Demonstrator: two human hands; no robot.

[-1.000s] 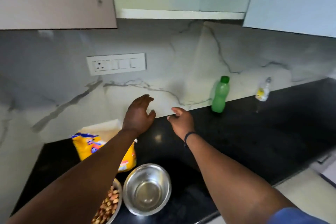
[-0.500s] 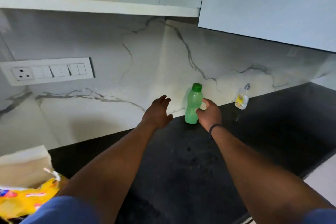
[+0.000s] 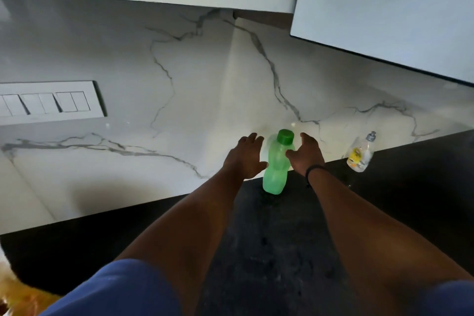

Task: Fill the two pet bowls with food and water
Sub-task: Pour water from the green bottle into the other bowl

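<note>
A green plastic bottle (image 3: 276, 169) with a darker green cap stands upright on the black counter (image 3: 282, 251) against the marble wall. My left hand (image 3: 243, 158) is just left of the bottle, fingers spread, its thumb near the bottle's side. My right hand (image 3: 305, 154) is just right of it, fingers loosely extended, thumb close to the bottle's shoulder. Neither hand is curled round the bottle. The two pet bowls are out of view.
A small clear pump bottle (image 3: 360, 154) with a yellow label stands further right at the wall. A switch panel (image 3: 48, 102) is on the wall at left. A wall cabinet door (image 3: 397, 7) hangs above right. A yellow blur (image 3: 15, 295) shows at bottom left.
The view has swung right, so the bowls and food bag left the frame. Both hands moved forward and now flank the green bottle on either side.
</note>
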